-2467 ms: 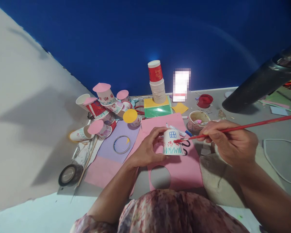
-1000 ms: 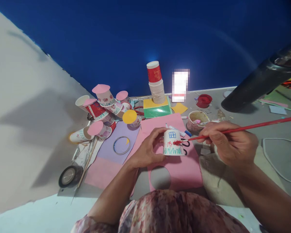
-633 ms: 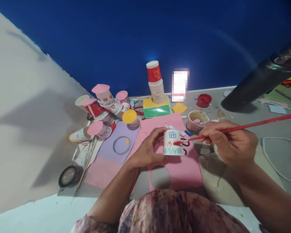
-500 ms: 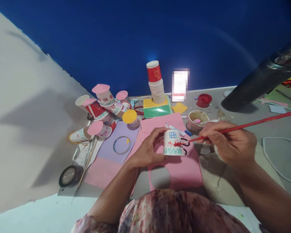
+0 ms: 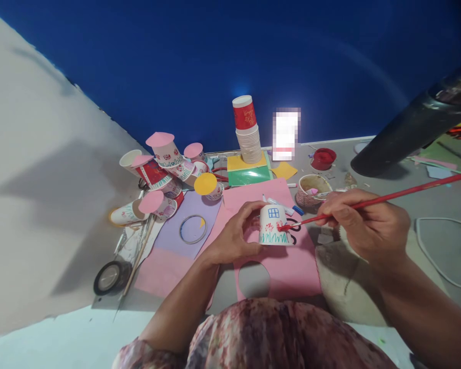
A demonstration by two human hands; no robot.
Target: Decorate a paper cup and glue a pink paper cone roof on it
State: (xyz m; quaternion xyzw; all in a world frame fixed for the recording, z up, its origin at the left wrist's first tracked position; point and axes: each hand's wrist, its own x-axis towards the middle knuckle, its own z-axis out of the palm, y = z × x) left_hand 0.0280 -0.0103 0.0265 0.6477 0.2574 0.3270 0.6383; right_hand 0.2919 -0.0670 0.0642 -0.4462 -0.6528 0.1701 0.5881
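A small white paper cup [image 5: 273,225] sits upside down on a pink paper sheet [image 5: 288,266], with a blue window, red flowers and green grass drawn on it. The left hand [image 5: 234,236] curls its fingers around the cup's left side. The right hand [image 5: 363,225] pinches a thin red paintbrush [image 5: 388,197], and the red tip touches the cup's right side. Just behind lie markers [image 5: 284,206] and a little bowl [image 5: 311,187]. A round hole [image 5: 254,279] is cut in the sheet, nearer the person. Decorated cups [image 5: 165,169] pile up at the left, and a cup stack [image 5: 248,130] stands at the back.
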